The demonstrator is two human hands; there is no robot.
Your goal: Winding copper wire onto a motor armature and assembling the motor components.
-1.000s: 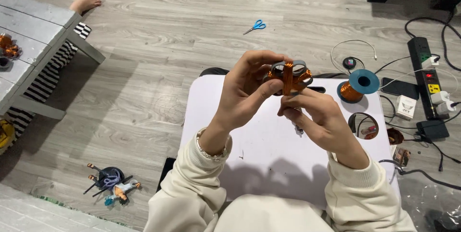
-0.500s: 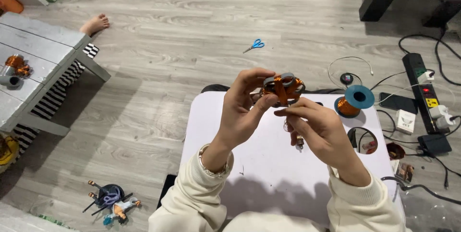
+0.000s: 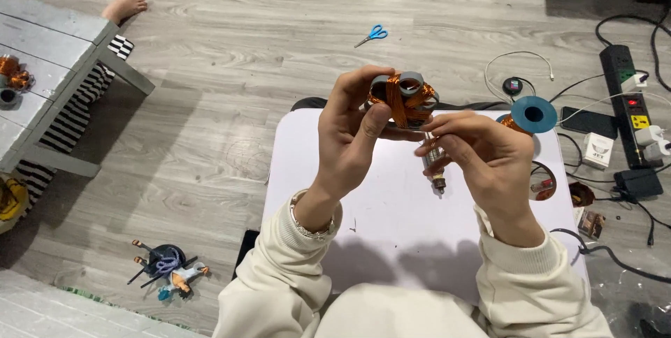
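Far left: a grey slatted bench (image 3: 49, 65) with small copper-wound parts at its edge, a bare foot (image 3: 126, 4) of another person beyond it, striped cloth beneath. On the floor lower left, a small figurine (image 3: 168, 268), well apart from the work. Blue scissors (image 3: 372, 34) lying alone on the grey planks, out of reach.

At centre, raised above the white table (image 3: 391, 205): left hand (image 3: 349, 142) wrapped round a grey motor core wound with copper wire (image 3: 404, 98), thumb pressed against its front, fingers curled over the top, apparently to steady it at eye level. Just right, touching it, right hand (image 3: 482, 160) with fingertips pinched together at the core's edge, seemingly on a fine strand too thin to see, and a small metal tool (image 3: 435, 170) hanging below the palm.

Open tabletop beneath both hands; right rim crowded by a blue-capped copper wire spool (image 3: 532, 113), then cables and a black power strip (image 3: 624, 100) on the floor.
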